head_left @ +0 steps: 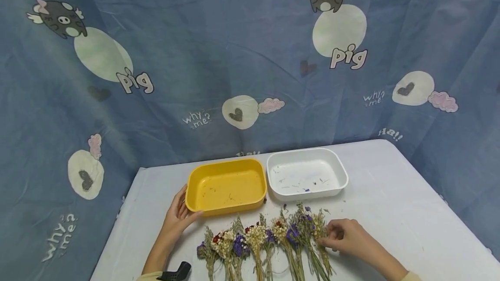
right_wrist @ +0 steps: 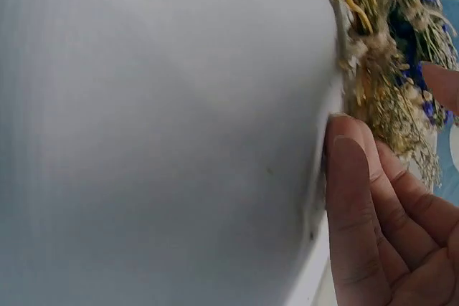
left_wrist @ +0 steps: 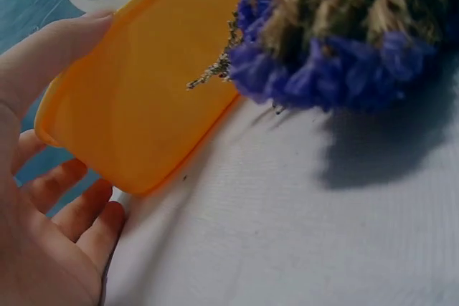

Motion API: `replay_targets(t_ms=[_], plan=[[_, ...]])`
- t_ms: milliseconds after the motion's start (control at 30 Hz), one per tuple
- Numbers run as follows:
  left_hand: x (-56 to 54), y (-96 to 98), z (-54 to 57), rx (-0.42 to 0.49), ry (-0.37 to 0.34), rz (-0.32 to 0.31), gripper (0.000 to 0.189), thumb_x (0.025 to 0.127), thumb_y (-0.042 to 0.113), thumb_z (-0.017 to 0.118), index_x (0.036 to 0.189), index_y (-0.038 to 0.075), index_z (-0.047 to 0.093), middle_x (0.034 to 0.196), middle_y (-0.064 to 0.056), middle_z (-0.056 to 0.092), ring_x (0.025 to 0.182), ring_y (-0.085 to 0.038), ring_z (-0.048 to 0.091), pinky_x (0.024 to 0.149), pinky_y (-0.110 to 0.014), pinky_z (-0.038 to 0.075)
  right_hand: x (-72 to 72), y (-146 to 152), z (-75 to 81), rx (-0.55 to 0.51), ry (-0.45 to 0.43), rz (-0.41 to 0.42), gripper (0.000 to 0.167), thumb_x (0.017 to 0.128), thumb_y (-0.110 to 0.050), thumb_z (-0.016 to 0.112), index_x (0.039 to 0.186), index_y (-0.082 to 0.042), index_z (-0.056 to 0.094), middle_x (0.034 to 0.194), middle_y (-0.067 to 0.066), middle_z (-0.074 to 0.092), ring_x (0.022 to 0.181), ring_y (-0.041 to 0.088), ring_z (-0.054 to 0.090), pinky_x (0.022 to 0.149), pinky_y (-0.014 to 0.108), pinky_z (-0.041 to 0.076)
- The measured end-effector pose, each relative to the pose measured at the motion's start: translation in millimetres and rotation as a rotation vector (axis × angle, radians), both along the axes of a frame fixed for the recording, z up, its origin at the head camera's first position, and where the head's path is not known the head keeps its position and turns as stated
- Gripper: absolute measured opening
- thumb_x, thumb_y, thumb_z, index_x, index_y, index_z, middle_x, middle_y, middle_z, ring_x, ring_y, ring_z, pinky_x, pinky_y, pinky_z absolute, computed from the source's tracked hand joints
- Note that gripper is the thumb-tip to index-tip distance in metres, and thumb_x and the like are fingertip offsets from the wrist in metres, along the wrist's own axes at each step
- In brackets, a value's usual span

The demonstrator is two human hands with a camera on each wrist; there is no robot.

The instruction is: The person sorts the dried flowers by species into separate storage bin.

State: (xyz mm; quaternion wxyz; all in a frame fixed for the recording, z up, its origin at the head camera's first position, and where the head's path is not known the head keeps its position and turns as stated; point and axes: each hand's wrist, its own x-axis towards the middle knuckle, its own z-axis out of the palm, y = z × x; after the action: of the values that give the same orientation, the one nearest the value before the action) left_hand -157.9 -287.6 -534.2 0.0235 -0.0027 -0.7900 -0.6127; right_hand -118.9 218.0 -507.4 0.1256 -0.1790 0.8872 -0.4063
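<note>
two hands of yours are busy at different ends of the work. your left hand (head_left: 176,219) grips the near left corner of the yellow tray (head_left: 230,183), thumb along the near side and fingers round the left wall. your right hand (head_left: 350,238) touches the right-end bunch (head_left: 319,230), its fingers bent at the flowers; whether it pinches them you cannot tell from these views.

from there, the other dried flower bunches (head_left: 255,240) run leftward in a close row, flower heads toward the table's far edge, stems toward you, before the two trays. the yellow tray sits left of the middle of the table (head_left: 394,198), near its far edge; the white tray (head_left: 302,172) stands just beside it on the right, nearer the far right corner.

judging by how things lie, your row looks all but laid out, with tidying of its right end perhaps left. neither tray holds a bunch: you can see only small plant scraps (head_left: 306,190) in both, so any filling of them seems not yet begun, and clearing those scraps is also undone.
</note>
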Motion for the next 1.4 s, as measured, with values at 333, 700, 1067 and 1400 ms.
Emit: replay_targets(t_ms=[333,700,1067,1400], plan=[[0.1,-0.4,-5.1,-0.002,-0.027,0.018,0.096,0.094,0.018,0.078,0.167,0.026,0.016,0.172,-0.005,0.023,0.159,-0.029,0.024,0.109,0.0,0.034,0.3,-2,-10.1,-0.009,-0.071,-0.044,0.027,0.087,-0.034,0.082,0.076,-0.012,0.071,0.068,-0.006,0.069,0.055,0.004,0.062,0.05,0.021,0.051],[0.1,-0.1,-3.9,-0.004,-0.021,0.013,0.093,0.096,0.016,0.075,0.167,0.025,0.016,0.172,-0.006,0.023,0.159,-0.026,0.025,0.109,-0.001,0.034,-3.3,4,-9.4,-0.13,-0.174,-0.054,0.018,0.092,-0.018,0.073,0.085,-0.003,0.068,0.075,0.004,0.075,0.062,0.01,0.066,0.054,0.027,0.06],[0.5,-1.9,-4.2,-0.007,-0.004,0.004,0.093,0.095,0.016,0.076,0.167,0.026,0.017,0.171,-0.009,0.024,0.151,-0.001,0.034,0.109,-0.001,0.035,2.1,4,3.0,-0.112,-0.082,-0.157,0.019,0.087,-0.014,0.078,0.095,-0.001,0.067,0.084,0.005,0.072,0.07,0.006,0.068,0.054,0.025,0.061],[0.1,-2.0,-5.3,-0.01,0.031,-0.001,0.093,0.095,0.013,0.076,0.167,0.021,0.018,0.17,-0.011,0.027,0.144,0.006,0.037,0.11,-0.003,0.036,-0.8,7,11.7,-0.277,-0.176,-0.151,0.038,0.088,-0.015,0.081,0.112,0.009,0.065,0.097,0.02,0.077,0.074,0.013,0.074,0.062,0.032,0.066]])
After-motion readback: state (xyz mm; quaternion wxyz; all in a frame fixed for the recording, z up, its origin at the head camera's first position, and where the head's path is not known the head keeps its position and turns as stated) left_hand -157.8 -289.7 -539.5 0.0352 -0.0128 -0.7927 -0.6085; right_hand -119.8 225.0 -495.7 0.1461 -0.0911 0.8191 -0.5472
